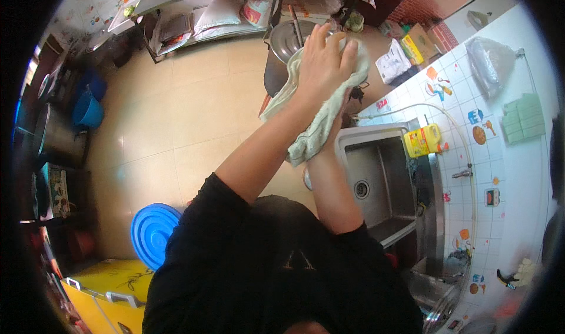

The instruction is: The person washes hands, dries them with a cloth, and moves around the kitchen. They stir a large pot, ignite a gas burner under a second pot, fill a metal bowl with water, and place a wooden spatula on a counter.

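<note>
My left hand (pixel 324 62) lies over a pale green-white cloth (pixel 315 135), fingers spread across it and thumb bent at its right side. The cloth is bunched beneath the palm and hangs back in two tails along my forearms. From below, my right forearm (pixel 331 179) reaches up under the cloth, which covers most of my right hand; its grip is hidden. Whether something lies inside the cloth cannot be made out. Just beyond my hands, a round metal pan or lid (pixel 282 40) with a wooden stick (pixel 295 25) across it sits above a dark stand.
To the right is a stainless steel sink (pixel 366 166), with a yellow jug (pixel 422 140) on its rim. A shelf (pixel 212 34) holding sacks stands ahead. A blue lid (pixel 154 234) and a yellow cabinet (pixel 106 281) are at lower left. Boxes (pixel 419 45) sit by the tiled wall.
</note>
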`<move>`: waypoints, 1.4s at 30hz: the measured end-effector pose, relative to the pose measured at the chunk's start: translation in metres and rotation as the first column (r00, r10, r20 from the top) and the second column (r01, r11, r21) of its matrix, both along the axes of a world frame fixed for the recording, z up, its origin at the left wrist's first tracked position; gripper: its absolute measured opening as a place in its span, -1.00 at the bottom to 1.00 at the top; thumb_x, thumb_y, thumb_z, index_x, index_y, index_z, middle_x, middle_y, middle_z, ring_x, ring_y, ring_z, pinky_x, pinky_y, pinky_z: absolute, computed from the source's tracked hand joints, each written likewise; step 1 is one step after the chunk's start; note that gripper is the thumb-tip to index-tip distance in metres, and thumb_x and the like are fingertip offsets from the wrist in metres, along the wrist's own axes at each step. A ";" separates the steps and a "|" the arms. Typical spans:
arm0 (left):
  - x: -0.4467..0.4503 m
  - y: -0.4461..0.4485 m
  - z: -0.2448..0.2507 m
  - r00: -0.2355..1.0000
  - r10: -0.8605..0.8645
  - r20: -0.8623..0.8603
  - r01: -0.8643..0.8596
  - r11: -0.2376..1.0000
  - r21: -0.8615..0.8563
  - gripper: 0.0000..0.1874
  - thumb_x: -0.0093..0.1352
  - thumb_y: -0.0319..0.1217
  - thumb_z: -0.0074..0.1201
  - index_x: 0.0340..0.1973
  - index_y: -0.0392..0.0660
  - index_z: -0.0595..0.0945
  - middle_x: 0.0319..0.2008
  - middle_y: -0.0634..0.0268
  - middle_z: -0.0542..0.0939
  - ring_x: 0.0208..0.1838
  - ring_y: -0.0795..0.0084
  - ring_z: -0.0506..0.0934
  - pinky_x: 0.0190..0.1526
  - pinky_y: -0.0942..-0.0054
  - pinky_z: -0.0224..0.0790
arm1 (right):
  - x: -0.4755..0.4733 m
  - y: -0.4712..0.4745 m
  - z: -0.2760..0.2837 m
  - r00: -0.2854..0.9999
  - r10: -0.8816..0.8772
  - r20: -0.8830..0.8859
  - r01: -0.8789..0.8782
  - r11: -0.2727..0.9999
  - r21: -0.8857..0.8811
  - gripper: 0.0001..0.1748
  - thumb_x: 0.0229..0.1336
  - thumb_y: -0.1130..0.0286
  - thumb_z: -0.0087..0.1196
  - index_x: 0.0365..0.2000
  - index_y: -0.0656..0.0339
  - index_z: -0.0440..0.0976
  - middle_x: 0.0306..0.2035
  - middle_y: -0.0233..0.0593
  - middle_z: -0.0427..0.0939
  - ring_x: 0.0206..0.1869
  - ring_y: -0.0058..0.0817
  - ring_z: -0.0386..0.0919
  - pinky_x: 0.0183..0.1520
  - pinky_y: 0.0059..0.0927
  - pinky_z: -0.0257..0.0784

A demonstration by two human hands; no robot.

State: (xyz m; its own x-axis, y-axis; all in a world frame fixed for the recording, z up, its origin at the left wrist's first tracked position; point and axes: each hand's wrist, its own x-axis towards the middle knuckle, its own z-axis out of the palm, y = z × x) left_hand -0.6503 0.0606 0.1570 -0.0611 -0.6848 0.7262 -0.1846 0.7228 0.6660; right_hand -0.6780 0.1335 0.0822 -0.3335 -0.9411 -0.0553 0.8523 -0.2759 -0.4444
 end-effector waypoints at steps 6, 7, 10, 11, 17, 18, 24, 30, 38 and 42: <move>0.007 -0.076 0.028 0.923 0.384 0.000 -0.342 0.823 -0.454 -0.74 0.26 -0.31 0.09 -0.27 -0.26 0.55 -0.02 -0.11 0.46 0.15 -0.14 0.37 0.20 0.03 0.18 | 0.081 0.043 -0.010 0.924 0.060 -0.376 -0.043 0.998 0.054 -0.54 0.42 0.12 -0.28 0.13 0.21 0.26 0.02 -0.32 0.40 0.04 -0.53 0.38 0.15 -0.45 0.28; 0.010 -0.082 0.027 0.913 0.408 0.012 -0.357 0.810 -0.465 -0.76 0.24 -0.34 0.08 -0.31 -0.27 0.55 -0.05 -0.11 0.45 0.15 -0.15 0.35 0.21 0.01 0.15 | 0.082 0.046 -0.006 0.878 0.123 -0.462 -0.112 0.992 0.053 -0.58 0.42 0.15 -0.26 0.10 0.20 0.29 -0.04 -0.38 0.40 -0.04 -0.59 0.37 0.06 -0.53 0.29; 0.012 -0.063 -0.004 0.952 0.250 0.175 -0.246 0.968 -0.045 -0.80 0.24 -0.40 0.03 -0.26 -0.20 0.57 -0.10 -0.04 0.52 0.05 -0.07 0.46 0.09 0.10 0.30 | 0.063 0.015 0.006 0.783 -0.021 -0.621 0.162 0.972 0.171 -0.50 0.34 0.13 -0.06 0.12 0.26 0.22 -0.06 -0.29 0.36 -0.07 -0.54 0.38 -0.02 -0.55 0.33; 0.010 -0.054 -0.016 0.959 0.127 0.252 -0.179 0.964 0.196 -0.80 0.25 -0.39 0.02 -0.25 -0.18 0.57 -0.10 -0.03 0.53 0.03 -0.05 0.49 0.06 0.12 0.33 | 0.045 0.001 0.011 0.772 -0.059 -0.633 0.131 0.989 0.068 -0.49 0.31 0.13 -0.02 0.10 0.26 0.24 -0.08 -0.29 0.37 -0.11 -0.55 0.39 -0.07 -0.57 0.35; 0.009 -0.034 -0.055 0.936 -0.212 0.281 -0.019 0.768 0.641 -0.80 0.30 -0.33 -0.02 -0.34 -0.11 0.68 -0.18 0.09 0.61 -0.09 0.03 0.57 -0.01 0.21 0.38 | 0.012 -0.021 0.014 0.683 -0.307 -0.663 0.256 0.951 -0.177 -0.50 0.25 0.29 0.01 0.14 0.29 0.28 0.02 -0.24 0.42 0.08 -0.43 0.35 0.15 -0.40 0.24; 0.011 -0.038 -0.055 0.904 -0.285 0.320 0.000 0.747 0.665 -0.80 0.30 -0.33 -0.02 -0.34 -0.11 0.68 -0.18 0.09 0.62 -0.09 0.04 0.57 -0.01 0.21 0.38 | 0.020 -0.011 0.017 0.543 -0.386 -0.746 0.301 0.918 -0.257 -0.53 0.23 0.33 0.00 0.12 0.28 0.31 0.02 -0.22 0.44 0.11 -0.37 0.34 0.19 -0.34 0.20; 0.009 -0.044 -0.064 0.595 -0.484 0.642 -0.075 0.762 0.644 -0.80 0.29 -0.33 -0.01 -0.35 -0.10 0.68 -0.19 0.12 0.62 -0.09 0.06 0.57 0.00 0.22 0.37 | 0.071 0.047 0.049 -0.134 -0.506 -0.852 -0.303 0.840 -0.450 -0.70 0.20 0.23 -0.06 -0.20 0.16 0.57 -0.15 -0.26 0.62 -0.01 -0.14 0.47 0.12 -0.09 0.23; 0.028 -0.014 -0.119 0.186 -0.766 0.616 -0.048 0.619 0.784 -0.81 0.28 -0.34 -0.01 -0.36 -0.10 0.68 -0.20 0.14 0.63 -0.09 0.08 0.58 0.00 0.23 0.37 | 0.034 0.015 0.031 -0.376 -0.408 -0.832 -0.263 0.908 -0.326 -0.70 0.20 0.17 -0.02 -0.34 0.19 0.56 -0.37 -0.07 0.57 -0.25 -0.14 0.50 -0.10 -0.16 0.33; 0.028 0.032 -0.160 0.406 -0.904 0.135 0.259 0.256 0.931 -0.82 0.27 -0.34 0.00 -0.37 -0.09 0.68 -0.22 0.17 0.64 -0.09 0.12 0.58 0.01 0.24 0.36 | 0.069 0.034 0.060 -0.311 0.104 -0.945 -0.426 0.873 0.236 -0.51 0.29 0.02 -0.17 -0.32 0.19 0.60 -0.40 -0.02 0.60 -0.28 -0.19 0.55 -0.12 -0.22 0.38; 0.034 0.044 -0.144 0.502 -0.842 -0.198 0.464 0.069 0.883 -0.82 0.26 -0.34 0.00 -0.38 -0.09 0.68 -0.22 0.18 0.64 -0.09 0.13 0.59 0.02 0.25 0.36 | 0.088 0.032 0.084 -0.548 0.095 -0.831 -0.548 0.709 0.443 -0.38 0.25 -0.17 -0.27 -0.22 0.11 0.59 -0.30 -0.10 0.62 -0.22 -0.20 0.57 -0.09 -0.27 0.41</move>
